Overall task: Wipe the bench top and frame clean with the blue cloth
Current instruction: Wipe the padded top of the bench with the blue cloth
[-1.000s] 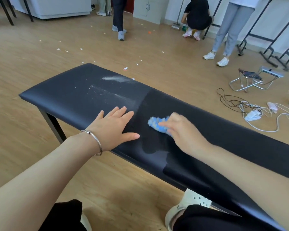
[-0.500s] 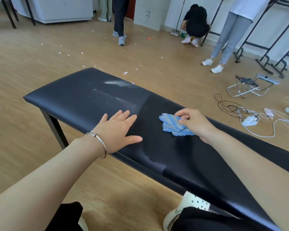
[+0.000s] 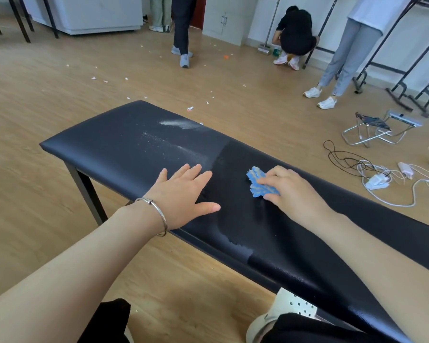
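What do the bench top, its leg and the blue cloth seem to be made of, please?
Bench top: likely faux leather over padding, smooth sheen, rounded edges.
Leg: apparently dark painted metal, thin and square.
Blue cloth: probably woven microfibre, ribbed.

A pale wood-plank floor (image 3: 60, 115) fills the room — white paper scraps (image 3: 94, 78) lie scattered across its far left part. White cabinets (image 3: 97, 13) stand along the far edge. Near the right edge sit a folding stool (image 3: 372, 120), tangled cables (image 3: 349, 160) and a power strip (image 3: 377, 181). Black rack feet (image 3: 399, 99) line the white wall (image 3: 258, 16) — one person (image 3: 295, 30) crouches there.
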